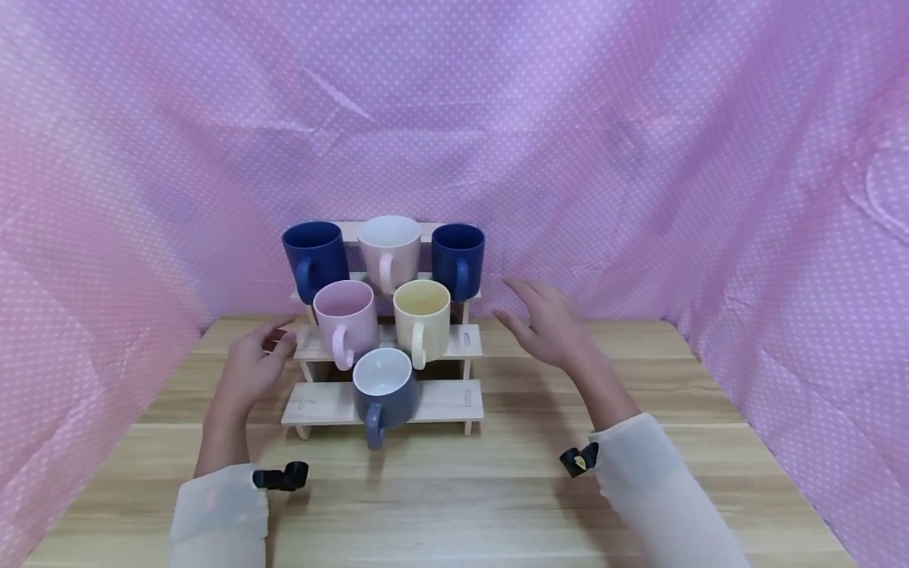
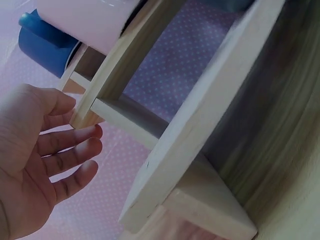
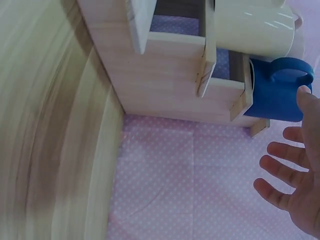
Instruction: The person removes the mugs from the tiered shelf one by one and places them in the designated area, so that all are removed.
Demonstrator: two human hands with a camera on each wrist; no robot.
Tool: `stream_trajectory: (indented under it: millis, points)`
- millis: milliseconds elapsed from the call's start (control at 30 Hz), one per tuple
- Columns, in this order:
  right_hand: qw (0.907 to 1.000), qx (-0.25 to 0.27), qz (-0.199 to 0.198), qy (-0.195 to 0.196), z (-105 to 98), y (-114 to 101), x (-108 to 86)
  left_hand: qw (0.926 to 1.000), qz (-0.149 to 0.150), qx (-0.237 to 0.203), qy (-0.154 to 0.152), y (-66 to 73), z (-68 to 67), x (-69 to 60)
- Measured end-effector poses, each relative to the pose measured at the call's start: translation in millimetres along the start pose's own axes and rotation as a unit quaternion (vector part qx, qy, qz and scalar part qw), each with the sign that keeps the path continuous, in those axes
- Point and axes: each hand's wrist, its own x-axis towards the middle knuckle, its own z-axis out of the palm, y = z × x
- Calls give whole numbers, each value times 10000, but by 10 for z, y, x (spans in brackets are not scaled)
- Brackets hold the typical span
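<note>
A stepped wooden rack (image 1: 454, 400) holds several mugs. On its upper level stand a blue mug (image 1: 316, 256), a pale pink mug (image 1: 398, 246) and another blue mug (image 1: 454, 256); a pink mug (image 1: 353, 323) and a yellow mug (image 1: 429, 319) are on the middle level, a grey mug (image 1: 394, 394) on the lowest. My left hand (image 1: 253, 364) is at the rack's left side, fingers loosely bent around the end of a shelf (image 2: 86, 114); contact is unclear. My right hand (image 1: 554, 327), fingers apart and holding nothing, hovers right of the rack, near the right blue mug (image 3: 280, 92).
The rack stands on a wooden table (image 1: 454, 497) towards its back edge. Pink dotted cloth (image 1: 604, 158) hangs behind and on both sides. A black strap with a small device is on each wrist.
</note>
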Motion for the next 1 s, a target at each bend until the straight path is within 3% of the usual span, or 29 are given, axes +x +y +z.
stream_trajectory:
  millis: [200, 400, 567, 800, 900, 1000]
  points:
    - [9998, 47, -74, 155, 36, -113, 65, 9964, -483, -592, 375, 18, 51, -26]
    - [9968, 151, -495, 603, 83, -193, 129, 9806, -1170, -1541, 305, 51, 71, -24]
    - [9955, 363, -563, 676, 74, -291, 167, 9655, -1566, -2074, 179, 41, 60, -7]
    - [9885, 1007, -751, 840, 161, -377, 264, 9444, -1670, -2831, 90, 27, 53, -15]
    - [9804, 1576, -710, 943, 214, -384, 309, 9329, -1648, -3199, 131, 33, 60, -19]
    - [9688, 2249, -383, 965, 234, -399, 333, 9273, -1612, -3374, 166, 41, 68, -20]
